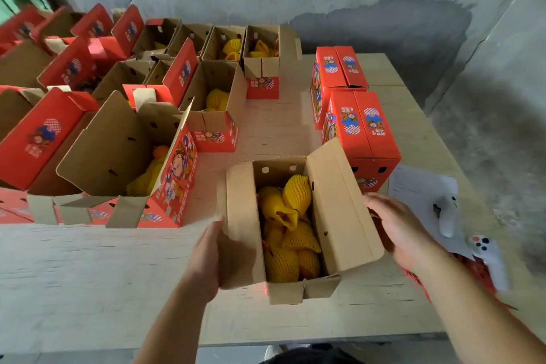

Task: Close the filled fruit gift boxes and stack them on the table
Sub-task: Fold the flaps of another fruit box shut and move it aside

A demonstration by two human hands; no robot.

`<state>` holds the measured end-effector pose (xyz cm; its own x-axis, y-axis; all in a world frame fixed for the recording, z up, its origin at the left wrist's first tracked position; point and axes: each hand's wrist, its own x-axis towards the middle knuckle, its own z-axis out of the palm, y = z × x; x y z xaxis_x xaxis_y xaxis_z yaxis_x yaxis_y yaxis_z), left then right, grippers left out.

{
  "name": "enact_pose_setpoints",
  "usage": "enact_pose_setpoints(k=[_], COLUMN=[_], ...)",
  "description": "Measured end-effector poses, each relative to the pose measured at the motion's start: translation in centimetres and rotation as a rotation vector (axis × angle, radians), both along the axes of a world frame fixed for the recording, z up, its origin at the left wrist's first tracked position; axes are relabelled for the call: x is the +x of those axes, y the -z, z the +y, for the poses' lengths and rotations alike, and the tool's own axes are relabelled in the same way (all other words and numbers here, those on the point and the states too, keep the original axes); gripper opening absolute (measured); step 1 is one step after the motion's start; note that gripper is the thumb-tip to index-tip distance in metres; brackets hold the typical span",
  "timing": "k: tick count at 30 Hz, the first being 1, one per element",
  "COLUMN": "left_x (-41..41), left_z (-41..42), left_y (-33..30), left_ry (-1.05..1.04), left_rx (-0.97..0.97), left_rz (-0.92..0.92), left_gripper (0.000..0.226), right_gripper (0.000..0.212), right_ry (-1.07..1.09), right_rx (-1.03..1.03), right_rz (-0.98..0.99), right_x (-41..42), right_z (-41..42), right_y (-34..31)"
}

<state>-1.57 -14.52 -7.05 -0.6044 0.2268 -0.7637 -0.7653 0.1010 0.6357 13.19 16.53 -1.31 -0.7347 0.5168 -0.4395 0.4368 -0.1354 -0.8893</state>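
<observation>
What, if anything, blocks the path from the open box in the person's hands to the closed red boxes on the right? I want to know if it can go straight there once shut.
Nothing visible does. The open box, with the left hand and right hand on its side flaps, sits directly in front of the nearer closed red box, almost against it.

The open gift box (pixel 298 224) shows plain brown cardboard inside, and the fruit (pixel 291 233) in it is wrapped in bright yellow foam netting with a mesh pattern. The two closed gift boxes (pixel 365 130) are red, printed with blue, white and orange cartoon figures and checkered patches. The bench (pixel 88 269) is pale beige wood. Two white controllers (pixel 489 260) lie there, one with red and dark buttons.
</observation>
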Motion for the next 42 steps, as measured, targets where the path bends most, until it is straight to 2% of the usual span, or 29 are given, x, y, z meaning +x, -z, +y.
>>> enact_pose_setpoints(k=[2, 4, 6, 7, 8, 10, 12, 14, 17, 19, 21, 24, 26, 28, 32, 34, 35, 36, 37, 39, 40, 42], left_x=[0.1, 0.2, 0.3, 0.3, 0.2, 0.1, 0.3, 1.0, 2.4, 3.7, 5.7, 7.8, 7.5, 5.8, -0.8, -3.7, -4.8, -5.4, -5.7, -5.6, -5.4, -4.4], left_z=[-0.8, -1.0, -0.8, -0.5, -0.4, -0.4, -0.3, 0.2, 2.0, 4.0, 5.9, 7.4, 7.3, 6.5, 5.2, 4.9, 4.9, 4.8, 4.6, 4.1, 3.9, 3.2], left_y=[-1.1, -2.1, -2.7, -2.8, -2.7, -2.0, -1.1, 0.0, 1.2, 2.0, 2.8, 4.0, 4.5, 4.4, 2.8, 1.9, 1.6, 1.5, 1.5, 1.7, 1.9, 2.4], left_ry=[0.011, 0.036, 0.038, 0.016, 0.003, -0.01, 0.002, -0.008, -0.113, -0.165, -0.1, 0.029, 0.096, 0.087, -0.109, -0.045, 0.016, 0.089, 0.151, 0.19, 0.18, 0.154], left_rx=[0.092, 0.166, 0.107, 0.036, -0.034, -0.117, -0.121, -0.088, -0.055, -0.081, -0.112, -0.155, -0.149, -0.144, -0.097, -0.118, -0.139, -0.156, -0.164, -0.169, -0.177, -0.188], left_rz=[0.064, 0.124, 0.201, 0.238, 0.265, 0.262, 0.169, 0.078, 0.05, 0.047, 0.042, 0.019, -0.016, -0.007, 0.18, 0.177, 0.168, 0.162, 0.16, 0.193, 0.226, 0.274], left_gripper=[0.051, 0.042, 0.021, 0.019, 0.027, 0.045, 0.045, 0.032, 0.013, 0.018, 0.026, 0.042, 0.057, 0.07, 0.06, 0.074, 0.08, 0.083, 0.085, 0.078, 0.072, 0.065], right_gripper=[0.021, 0.035, 0.053, 0.055, 0.052, 0.04, 0.028, 0.04, 0.058, 0.066, 0.071, 0.056, 0.046, 0.036, 0.014, 0.01, 0.02, 0.031, 0.039, 0.057, 0.066, 0.078], right_ry=[-0.032, -0.001, 0.004, -0.012, -0.029, -0.027, -0.011, 0.05, 0.125, 0.052, -0.061, -0.006, -0.044, -0.182, -0.484, -0.445, -0.339, -0.183, 0.012, 0.369, 0.475, 0.506], right_rx=[-0.134, -0.325, -0.438, -0.453, -0.433, -0.272, 0.057, 0.375, 0.593, 0.645, 0.548, 0.34, 0.418, 0.531, 0.721, 0.95, 1.033, 1.014, 0.908, 0.57, 0.392, 0.045], right_rz=[0.01, -0.03, -0.102, -0.117, -0.125, -0.118, -0.13, -0.244, -0.43, -0.511, -0.528, -0.366, -0.352, -0.364, -0.28, -0.249, -0.249, -0.252, -0.254, -0.303, -0.364, -0.492], right_x=[-0.6, -1.2, -1.6, -1.7, -1.7, -1.4, -0.7, 0.3, 1.7, 1.9, 1.3, -0.1, -0.7, -1.5, -4.5, -5.6, -5.6, -5.2, -4.3, -1.2, 0.6, 3.1], right_z=[-1.1, -2.3, -3.0, -3.1, -3.0, -2.4, -1.4, -0.2, -1.7, -5.0, -8.1, -7.6, -4.9, -1.9, 2.3, 2.8, 2.3, 1.4, 0.1, -3.0, -4.8, -8.2], right_y=[-0.2, 0.0, 0.4, 0.4, 0.3, 0.4, 1.1, 2.8, 4.9, 5.8, 6.5, 7.0, 7.4, 6.8, 4.8, 4.6, 4.7, 5.0, 5.2, 6.2, 6.9, 7.5])
